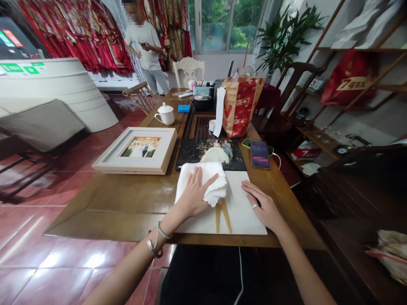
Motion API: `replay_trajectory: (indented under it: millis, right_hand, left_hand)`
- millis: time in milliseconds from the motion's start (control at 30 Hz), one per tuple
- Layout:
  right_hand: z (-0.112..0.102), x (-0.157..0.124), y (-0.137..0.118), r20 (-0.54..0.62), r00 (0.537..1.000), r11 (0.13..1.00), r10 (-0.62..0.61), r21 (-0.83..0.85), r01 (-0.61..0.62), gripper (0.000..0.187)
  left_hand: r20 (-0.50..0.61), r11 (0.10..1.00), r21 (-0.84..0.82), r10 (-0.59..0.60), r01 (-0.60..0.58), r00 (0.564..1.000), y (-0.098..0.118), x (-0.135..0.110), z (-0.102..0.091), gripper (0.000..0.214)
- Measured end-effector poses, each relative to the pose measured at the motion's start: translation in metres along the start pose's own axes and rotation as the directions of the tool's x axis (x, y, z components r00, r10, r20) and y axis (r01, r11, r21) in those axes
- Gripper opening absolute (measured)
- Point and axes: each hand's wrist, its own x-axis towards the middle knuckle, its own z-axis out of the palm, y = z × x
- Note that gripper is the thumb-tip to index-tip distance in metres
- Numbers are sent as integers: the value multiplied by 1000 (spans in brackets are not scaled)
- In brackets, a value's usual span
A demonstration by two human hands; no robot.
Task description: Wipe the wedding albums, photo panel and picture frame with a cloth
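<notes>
My left hand (194, 192) lies flat with its fingers spread on a folded white towel (210, 180). The towel rests on a white sheet or board (243, 222) near the table's front edge. On the right part of that white surface, my right hand (263, 206) rests with fingers stretched out, a ring on one of them. From under the towel, a tan V-shaped piece (223, 216) points toward me; its upper end is covered. Just beyond the towel is a dark photo panel (190, 150) showing a couple, its lower middle partly hidden.
A light wooden picture frame (135, 150) lies to the left on the table (127, 205). Farther back stand a white lidded cup (165, 114), a blue box (183, 109) and a paper bag (240, 106). A phone (260, 154) lies at right. A person (146, 46) stands in the background.
</notes>
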Motion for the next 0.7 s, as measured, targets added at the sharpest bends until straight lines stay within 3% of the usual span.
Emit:
replay_trajectory:
  millis: [133, 433, 567, 700]
  right_hand:
    - [0, 0, 0, -5, 1000, 1000, -8, 9, 8, 36]
    - [2, 0, 1, 9, 1000, 1000, -22, -12, 22, 36]
    - [1, 0, 0, 14, 1000, 1000, -7, -19, 8, 36]
    - [1, 0, -1, 16, 1000, 1000, -6, -11, 6, 36]
  left_hand:
    - [31, 1000, -18, 6, -5, 1000, 6, -13, 0, 70]
    - [121, 992, -102, 92, -80, 988, 48, -92, 15, 95]
    - [96, 993, -82, 88, -80, 991, 43, -84, 13, 83]
    - [66, 999, -26, 47, -46, 997, 21, -45, 6, 74]
